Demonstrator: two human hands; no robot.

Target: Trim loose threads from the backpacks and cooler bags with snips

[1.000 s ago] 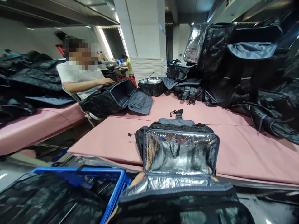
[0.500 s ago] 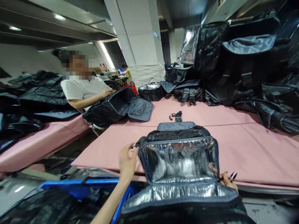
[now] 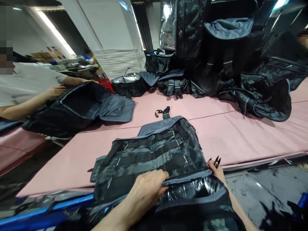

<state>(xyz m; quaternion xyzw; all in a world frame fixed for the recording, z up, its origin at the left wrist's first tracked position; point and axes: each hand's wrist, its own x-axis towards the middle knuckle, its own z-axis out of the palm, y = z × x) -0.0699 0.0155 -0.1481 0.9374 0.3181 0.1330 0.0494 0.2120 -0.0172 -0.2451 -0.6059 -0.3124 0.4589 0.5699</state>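
The camouflage bag (image 3: pixel 154 150) lies at the near edge of the pink desk (image 3: pixel 240 138), its webbed panel facing up and its mouth partly open toward the wearer; a crinkled silver lining (image 3: pixel 202 189) shows inside, and whether anything sits deeper cannot be told. The left hand (image 3: pixel 150 183) has its fingers closed over the grey-trimmed edge of the panel. The right hand (image 3: pixel 216 168) is at the right end of that edge, its fingers closed around small dark snips (image 3: pixel 218 160) whose tips point up. At lower left, a blue crate (image 3: pixel 60 204) is cut off by the frame, and the dark stuff by its rim is too dim to make out. Across the desk, a co-worker's hand (image 3: pixel 56 91) rests on an open dark bag (image 3: pixel 48 112) with its grey flap folded out. Beyond it stands a silver-lined bag (image 3: pixel 131 88), open at the top, beside a red basket (image 3: pixel 106 85)
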